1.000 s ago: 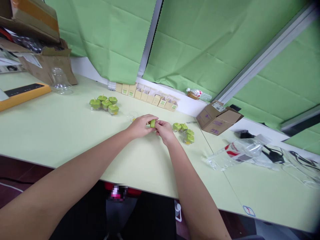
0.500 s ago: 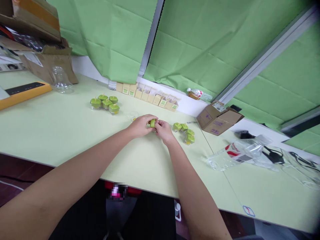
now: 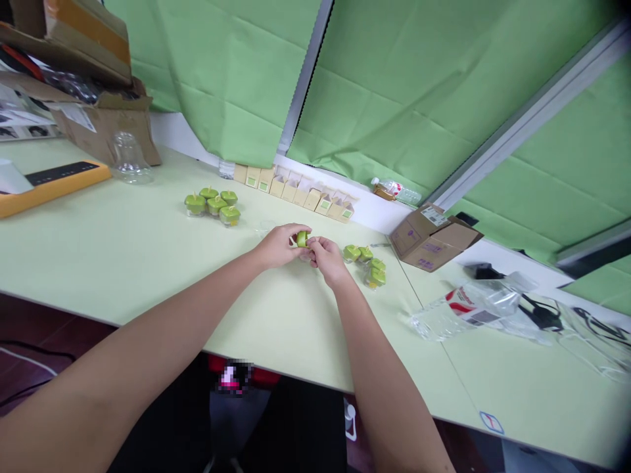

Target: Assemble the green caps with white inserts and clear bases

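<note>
In the head view, my left hand [image 3: 282, 247] is closed round a small green lid [image 3: 302, 239], which is tilted on its side over the middle of the table. My right hand [image 3: 327, 259] is pinched at the lid's right edge; whatever lies between its fingertips is too small and hidden to name. Something clear shows faintly below the lid. To the left stands a group of several clear cups with green lids [image 3: 215, 205]. Several more green-lidded cups [image 3: 365, 253] sit just right of my right hand.
Small cardboard boxes [image 3: 305, 196] line the back of the pale table [image 3: 148, 263]. A carton [image 3: 428, 238] and a large plastic bottle [image 3: 463, 307] lie to the right. At the far left are an orange-edged power strip [image 3: 64, 186], a clear jar [image 3: 130, 159] and a bigger cardboard box [image 3: 106, 125].
The view has shifted slightly, so the scene sits a little further right. The lid has turned a little between my hands, and its hollow side shows more.
</note>
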{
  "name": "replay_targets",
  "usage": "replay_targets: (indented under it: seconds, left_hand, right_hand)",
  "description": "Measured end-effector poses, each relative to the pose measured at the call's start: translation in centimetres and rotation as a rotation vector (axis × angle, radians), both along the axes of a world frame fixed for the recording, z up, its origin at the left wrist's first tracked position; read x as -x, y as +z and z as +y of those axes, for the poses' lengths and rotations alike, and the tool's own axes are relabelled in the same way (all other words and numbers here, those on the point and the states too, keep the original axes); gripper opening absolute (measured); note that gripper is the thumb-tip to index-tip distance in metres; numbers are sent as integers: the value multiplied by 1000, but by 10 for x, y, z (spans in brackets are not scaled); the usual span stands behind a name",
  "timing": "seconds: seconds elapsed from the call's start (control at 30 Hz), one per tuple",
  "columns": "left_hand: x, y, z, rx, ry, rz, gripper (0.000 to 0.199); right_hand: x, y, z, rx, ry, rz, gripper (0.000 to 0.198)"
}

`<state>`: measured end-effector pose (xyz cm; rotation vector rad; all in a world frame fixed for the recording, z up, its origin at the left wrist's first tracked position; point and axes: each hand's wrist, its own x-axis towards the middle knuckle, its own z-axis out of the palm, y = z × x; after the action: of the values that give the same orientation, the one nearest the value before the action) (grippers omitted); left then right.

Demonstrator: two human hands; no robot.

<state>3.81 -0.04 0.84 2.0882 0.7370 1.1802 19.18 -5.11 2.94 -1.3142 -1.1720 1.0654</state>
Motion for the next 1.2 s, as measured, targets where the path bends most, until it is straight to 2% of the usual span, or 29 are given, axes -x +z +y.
replay_targets:
  seconds: [0.23,0.5,0.7,0.8,0.97,1.2]
  left_hand:
    - [7,-7,9,99,110,-58,51]
    - [3,-10,3,58,86,16,50]
    - [2,-11,2,50,74,54,51]
    - [2,-11,2,49,82,44,51]
    - [2,-11,3,42,79,53,51]
    - [1,-15,7,39,73,21,47]
  right_hand:
    - [-12,13,-2,-63,-149,87,17]
    - [-9,2,2,-47,-234,15,14]
    - [-13,-1,4,-76,-208,-7,25]
    - [-11,0,3,-62,-207,-25,23]
    - [-8,-1,1,-117,-192,-116,29]
    - [-10,-6,4,-135,-179,-159,24]
